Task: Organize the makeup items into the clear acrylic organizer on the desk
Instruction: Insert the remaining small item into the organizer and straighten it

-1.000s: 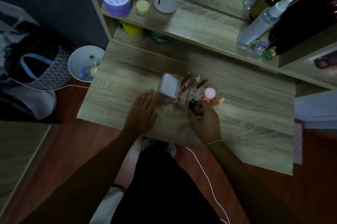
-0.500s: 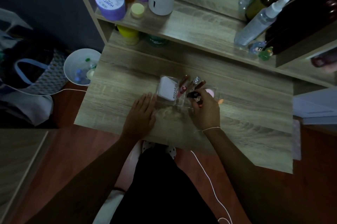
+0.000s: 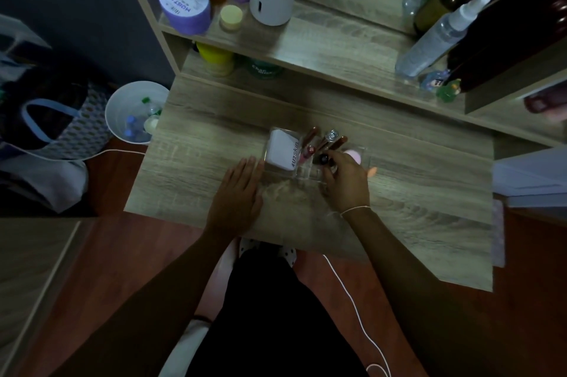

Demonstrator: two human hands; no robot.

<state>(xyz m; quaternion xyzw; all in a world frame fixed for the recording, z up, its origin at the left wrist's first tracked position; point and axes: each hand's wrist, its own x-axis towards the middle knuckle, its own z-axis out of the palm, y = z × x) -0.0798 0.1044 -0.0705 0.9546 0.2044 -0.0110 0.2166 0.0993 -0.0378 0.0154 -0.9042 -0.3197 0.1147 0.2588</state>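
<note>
**Seating the dark tube in the organizer**

The desk (image 3: 399, 192) is a wide wooden top with plenty of bare surface to the right and toward the person; its near edge runs just under both wrists, so anything knocked forward could roll off to the floor. A shelf (image 3: 322, 51) overhangs the back, which limits how high a tube can be lifted behind the organizer.

The organizer (image 3: 299, 174) sits mid-desk, clear and hard to read in this dim light, so its dividers are best found by touch. A white box (image 3: 280, 151) fills its left compartment; several tubes (image 3: 325, 141) lean in the middle slots, and a pink sponge (image 3: 352, 155) lies at the right.

The left hand (image 3: 236, 195) lies flat, fingers spread, touching the organizer's left side, gripping nothing; it looks well placed to brace the light tray against sliding.

The right hand (image 3: 343, 180) has its fingertips pinched on a dark tube (image 3: 323, 158) over the middle slots. I judge it should go in upright and slowly, clear of the leaning neighbours
</note>
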